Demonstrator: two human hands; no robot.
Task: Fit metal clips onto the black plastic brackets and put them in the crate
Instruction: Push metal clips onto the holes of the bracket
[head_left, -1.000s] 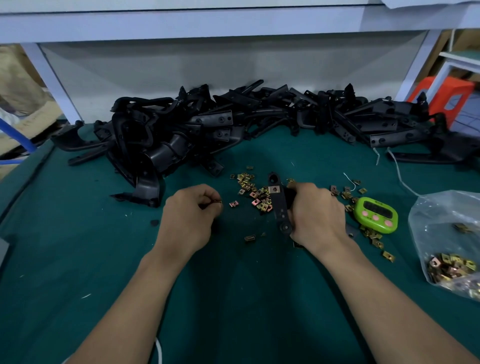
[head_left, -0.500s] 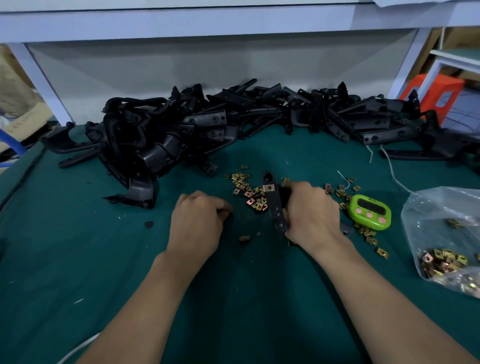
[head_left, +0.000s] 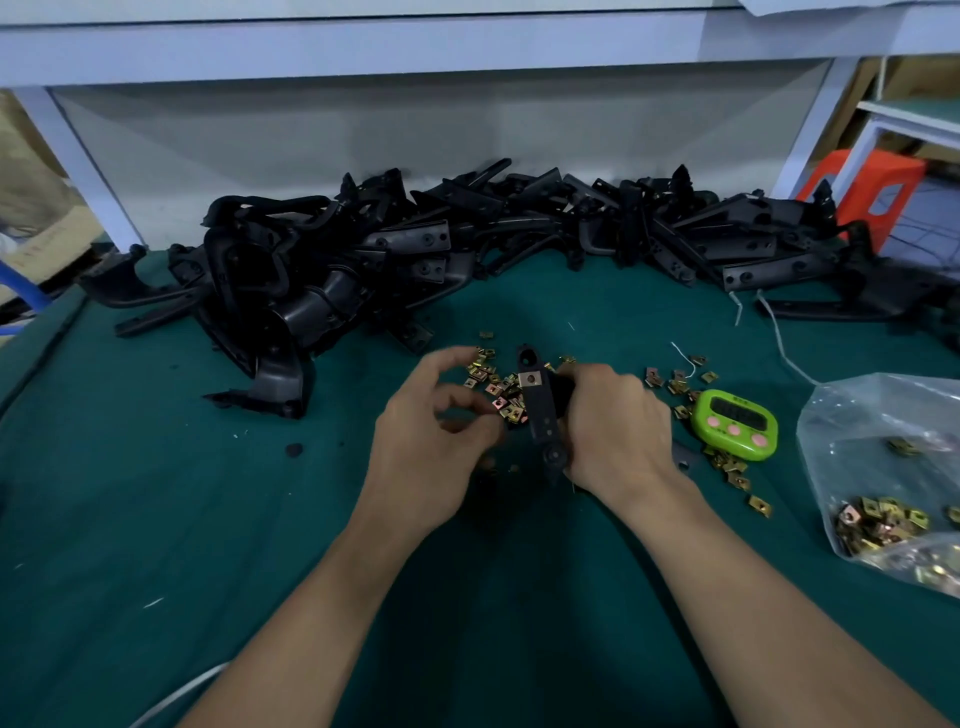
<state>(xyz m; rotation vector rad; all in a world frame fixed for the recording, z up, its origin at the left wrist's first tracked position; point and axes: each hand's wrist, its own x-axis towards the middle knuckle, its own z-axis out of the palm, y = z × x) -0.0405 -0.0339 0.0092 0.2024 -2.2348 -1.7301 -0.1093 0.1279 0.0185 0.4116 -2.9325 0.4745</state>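
Green cloth covers the tabletop (head_left: 156, 519), and near its middle the right hand (head_left: 618, 431) is wrapped round a black bracket (head_left: 540, 415), one end pointing away from the person. A brass-coloured clip (head_left: 530, 379) sits fitted near that far end. Just beside it the left hand (head_left: 431, 441) hovers over the loose clips (head_left: 493, 387), fingers half curled with thumb and fingertips drawn close; I cannot tell whether they pinch anything. A big pile of brackets (head_left: 415, 260) runs along the back. To the right lie a green timer (head_left: 735, 423) and a clear bag (head_left: 883, 467) holding more clips.
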